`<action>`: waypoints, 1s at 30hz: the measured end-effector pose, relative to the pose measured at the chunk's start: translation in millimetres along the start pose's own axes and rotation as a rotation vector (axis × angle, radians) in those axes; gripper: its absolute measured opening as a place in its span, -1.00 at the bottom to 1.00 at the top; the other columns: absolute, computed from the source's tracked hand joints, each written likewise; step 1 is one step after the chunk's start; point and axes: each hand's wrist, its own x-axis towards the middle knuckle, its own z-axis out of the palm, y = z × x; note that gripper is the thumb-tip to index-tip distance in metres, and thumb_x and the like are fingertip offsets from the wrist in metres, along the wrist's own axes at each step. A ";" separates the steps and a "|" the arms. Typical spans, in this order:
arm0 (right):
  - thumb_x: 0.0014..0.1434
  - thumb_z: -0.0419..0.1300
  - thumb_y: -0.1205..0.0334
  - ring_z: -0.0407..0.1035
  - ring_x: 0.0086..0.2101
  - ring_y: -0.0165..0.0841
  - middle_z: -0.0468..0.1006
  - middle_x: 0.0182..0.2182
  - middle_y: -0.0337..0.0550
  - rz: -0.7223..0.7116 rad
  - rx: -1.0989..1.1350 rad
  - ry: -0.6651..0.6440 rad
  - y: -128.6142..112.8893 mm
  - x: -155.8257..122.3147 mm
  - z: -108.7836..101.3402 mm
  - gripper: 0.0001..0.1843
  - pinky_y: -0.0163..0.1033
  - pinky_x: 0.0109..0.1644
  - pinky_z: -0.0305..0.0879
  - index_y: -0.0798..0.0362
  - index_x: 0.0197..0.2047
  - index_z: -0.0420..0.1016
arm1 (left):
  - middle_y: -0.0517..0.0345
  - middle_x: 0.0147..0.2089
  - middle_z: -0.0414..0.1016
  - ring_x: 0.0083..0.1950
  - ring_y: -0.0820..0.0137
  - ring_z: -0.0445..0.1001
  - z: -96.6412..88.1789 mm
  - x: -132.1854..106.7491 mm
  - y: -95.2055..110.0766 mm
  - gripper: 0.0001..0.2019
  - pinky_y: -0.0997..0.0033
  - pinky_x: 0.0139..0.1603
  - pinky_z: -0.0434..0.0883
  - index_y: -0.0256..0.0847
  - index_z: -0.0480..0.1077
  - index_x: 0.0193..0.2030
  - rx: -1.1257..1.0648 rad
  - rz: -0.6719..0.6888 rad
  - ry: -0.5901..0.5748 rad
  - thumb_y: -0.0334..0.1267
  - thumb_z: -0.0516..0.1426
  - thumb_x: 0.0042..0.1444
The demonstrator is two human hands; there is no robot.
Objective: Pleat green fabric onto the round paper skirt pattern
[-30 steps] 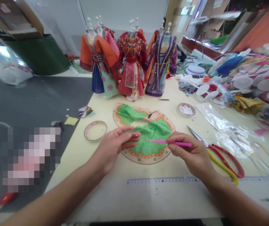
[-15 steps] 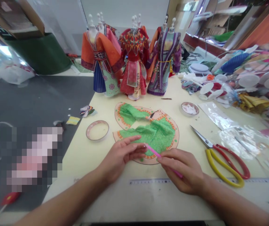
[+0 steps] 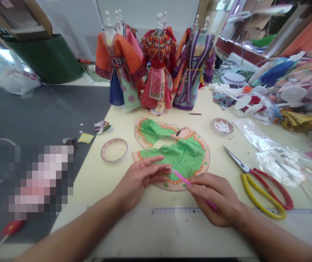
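My right hand (image 3: 217, 198) is closed around a thin pink stick (image 3: 182, 177), held like a pen. The stick's tip is at the fingertips of my left hand (image 3: 142, 178); whether it touches them I cannot tell. A small whitish speck shows by that tip. The left hand holds nothing plain to see, its fingers stretched out and slightly apart. Just beyond both hands lies a curved piece of green fabric (image 3: 186, 154), gathered and creased, with a pink border of orange pattern and green dots. The left fingers hover over or rest on its near part.
Scissors (image 3: 247, 169) with red and yellow handles lie at right, near a ruler (image 3: 172, 211). A small dish (image 3: 222, 126) holds white stuff; a tape ring (image 3: 114, 150) lies left. Dressed doll figures (image 3: 158, 69) stand behind. Plastic bags (image 3: 274, 160) and clutter fill the right side.
The whole view has shifted slightly, so everything sits a little further right. The hands and the pink stick keep nearly the same pose over the green fabric.
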 end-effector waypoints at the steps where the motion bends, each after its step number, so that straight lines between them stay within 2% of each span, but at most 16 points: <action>1: 0.03 0.06 0.50 0.42 -0.34 -0.35 0.50 -0.31 -0.05 -0.005 -0.001 -0.002 0.1 -0.2 -0.1 -0.63 -0.27 -0.38 0.40 0.08 -0.07 0.38 | -0.12 -0.09 0.51 -0.05 0.19 0.49 -0.5 0.0 0.0 -0.68 0.18 -0.02 0.40 -0.31 0.33 0.00 0.001 0.003 -0.002 -0.33 0.13 0.08; 15: 0.02 0.08 0.53 0.40 -0.33 -0.34 0.48 -0.28 -0.03 -0.016 0.014 -0.035 0.9 -1.3 0.0 -0.61 -0.25 -0.38 0.38 0.12 -0.05 0.35 | -0.18 -0.06 0.49 -0.03 0.18 0.47 -0.7 1.2 0.1 -0.69 0.19 -0.02 0.40 -0.38 0.29 0.01 0.012 0.011 -0.029 -0.36 0.10 0.11; 30: -0.01 0.10 0.56 0.39 -0.33 -0.32 0.48 -0.30 0.02 -0.049 0.037 -0.029 -0.2 -0.7 0.8 -0.65 -0.24 -0.37 0.37 0.21 -0.11 0.39 | -0.17 -0.07 0.50 -0.11 0.28 0.50 -1.4 1.1 -0.6 -0.70 0.23 -0.03 0.41 -0.39 0.31 -0.01 0.016 0.005 -0.039 -0.36 0.11 0.11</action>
